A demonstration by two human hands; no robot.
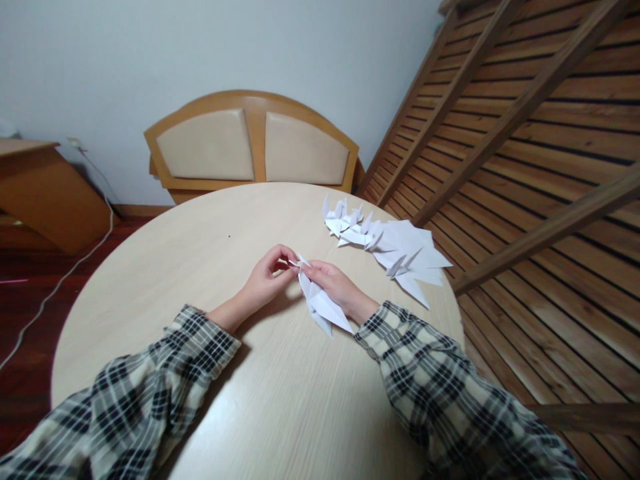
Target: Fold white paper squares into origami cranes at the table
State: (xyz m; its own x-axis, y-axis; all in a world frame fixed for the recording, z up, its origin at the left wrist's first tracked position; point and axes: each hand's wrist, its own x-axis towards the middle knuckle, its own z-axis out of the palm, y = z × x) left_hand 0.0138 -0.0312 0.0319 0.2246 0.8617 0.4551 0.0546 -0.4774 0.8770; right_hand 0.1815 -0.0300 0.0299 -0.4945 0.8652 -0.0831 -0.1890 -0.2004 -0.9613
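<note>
Between my two hands, over the middle of the round table (pixel 150 287), is a folded white paper crane (pixel 323 303). My left hand (pixel 270 273) pinches a thin pointed tip of it between thumb and fingers. From the other side my right hand (pixel 337 283) grips the body, thumb on top, its remaining fingers partly hidden by the paper. Two broad flaps of the crane hang down toward me. To the right, a group of finished-looking white paper cranes (pixel 360 230) lies in an overlapping row, with larger folded sheets (pixel 413 247) at its right end.
A wooden headboard with cream padded panels (pixel 207 147) stands behind the table. Slatted wooden boards (pixel 525 167) rise along the right side. A wooden desk (pixel 45 193) and a white cable (pixel 65 273) are at the left.
</note>
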